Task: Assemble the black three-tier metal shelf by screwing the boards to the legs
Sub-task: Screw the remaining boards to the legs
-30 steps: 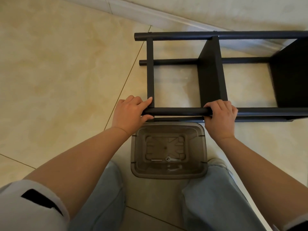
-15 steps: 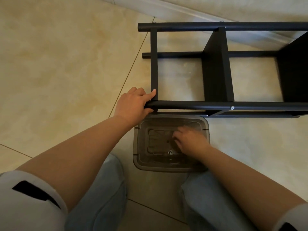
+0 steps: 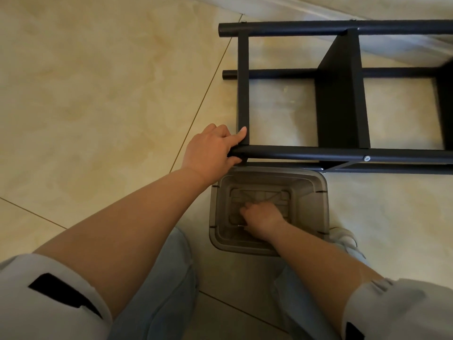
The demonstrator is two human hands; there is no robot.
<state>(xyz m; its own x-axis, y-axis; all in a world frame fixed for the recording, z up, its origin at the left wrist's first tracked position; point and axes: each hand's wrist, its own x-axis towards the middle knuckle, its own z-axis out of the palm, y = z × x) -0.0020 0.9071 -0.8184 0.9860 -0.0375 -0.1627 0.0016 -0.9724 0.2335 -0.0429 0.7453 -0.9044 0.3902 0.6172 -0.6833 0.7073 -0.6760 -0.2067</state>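
Black metal shelf (image 3: 343,153) lies on its side across the upper right of the frame, on glossy beige floor tiles (image 3: 98,94) with thin dark grout lines; a pale baseboard (image 3: 318,11) runs along the top edge. Its legs are round matte tubes, its boards flat dark panels set between them, and a silver screw head (image 3: 367,158) shows on the nearest leg. The left hand (image 3: 210,153) grips the end of that near leg, thumb under and index finger laid straight against the end board (image 3: 243,94). Just below the shelf, at centre, stands a translucent grey plastic bin (image 3: 316,192), rectangular with rounded corners and a ribbed bottom. The right hand (image 3: 262,220) reaches down inside it, fingers curled at the bottom; I cannot tell what, if anything, they hold.
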